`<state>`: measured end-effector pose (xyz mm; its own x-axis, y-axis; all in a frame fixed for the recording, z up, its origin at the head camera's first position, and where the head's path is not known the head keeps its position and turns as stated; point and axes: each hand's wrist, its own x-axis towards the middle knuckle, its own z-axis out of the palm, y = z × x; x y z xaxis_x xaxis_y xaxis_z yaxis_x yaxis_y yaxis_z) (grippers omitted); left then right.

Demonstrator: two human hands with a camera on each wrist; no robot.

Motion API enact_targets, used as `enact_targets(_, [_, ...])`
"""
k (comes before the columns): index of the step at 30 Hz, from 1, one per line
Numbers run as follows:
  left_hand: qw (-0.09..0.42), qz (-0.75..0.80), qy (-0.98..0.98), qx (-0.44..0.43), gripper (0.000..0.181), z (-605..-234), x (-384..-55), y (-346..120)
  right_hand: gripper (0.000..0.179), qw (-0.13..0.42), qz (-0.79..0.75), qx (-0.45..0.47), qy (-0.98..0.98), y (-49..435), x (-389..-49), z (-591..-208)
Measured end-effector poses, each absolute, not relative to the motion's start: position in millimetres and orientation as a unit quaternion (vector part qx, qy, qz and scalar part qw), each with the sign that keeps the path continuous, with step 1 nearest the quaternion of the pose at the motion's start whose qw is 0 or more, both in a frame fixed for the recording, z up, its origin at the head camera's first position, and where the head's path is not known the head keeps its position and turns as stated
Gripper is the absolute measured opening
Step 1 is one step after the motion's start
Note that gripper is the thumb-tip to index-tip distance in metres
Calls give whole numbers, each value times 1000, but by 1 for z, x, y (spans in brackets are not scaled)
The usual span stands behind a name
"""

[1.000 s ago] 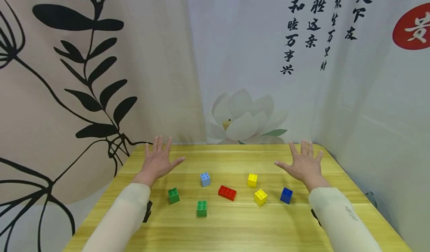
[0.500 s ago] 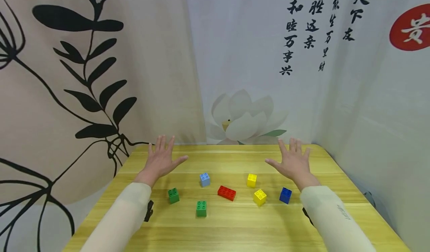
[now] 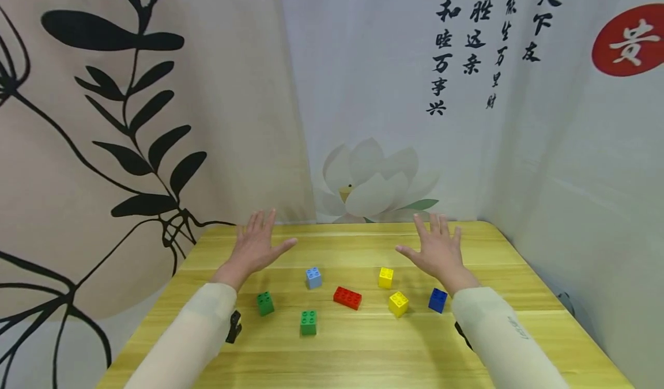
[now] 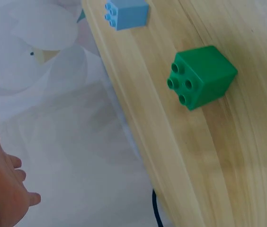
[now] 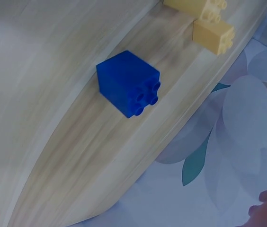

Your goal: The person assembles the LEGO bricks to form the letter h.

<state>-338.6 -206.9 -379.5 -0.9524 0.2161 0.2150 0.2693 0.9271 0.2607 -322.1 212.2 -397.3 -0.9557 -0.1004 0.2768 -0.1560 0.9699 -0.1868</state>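
Note:
My left hand is held over the table's far left part, fingers spread and straight, holding nothing. Nearest to it are a light blue brick and a green brick. My right hand hovers on the other side, also spread and holding nothing. Close to that hand lie a dark blue brick and a yellow brick. A second yellow brick, a red brick and another green brick lie between the forearms. In the left wrist view the green brick shows its studs.
The bricks lie apart on a wooden table. Behind its far edge hangs a curtain printed with plants, a lotus and characters. A dark cord shows beyond the right edge.
My right hand has moved left, toward the middle, and my left hand has shifted slightly right. Both stay spread. The bricks keep their places; the head view has turned slightly.

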Motion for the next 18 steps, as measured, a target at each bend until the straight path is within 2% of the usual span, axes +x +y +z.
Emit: enact_targets(18, [34, -283, -951, -122, 103, -387, -335, -189, 91, 121, 173, 93, -973, 178, -317, -402])
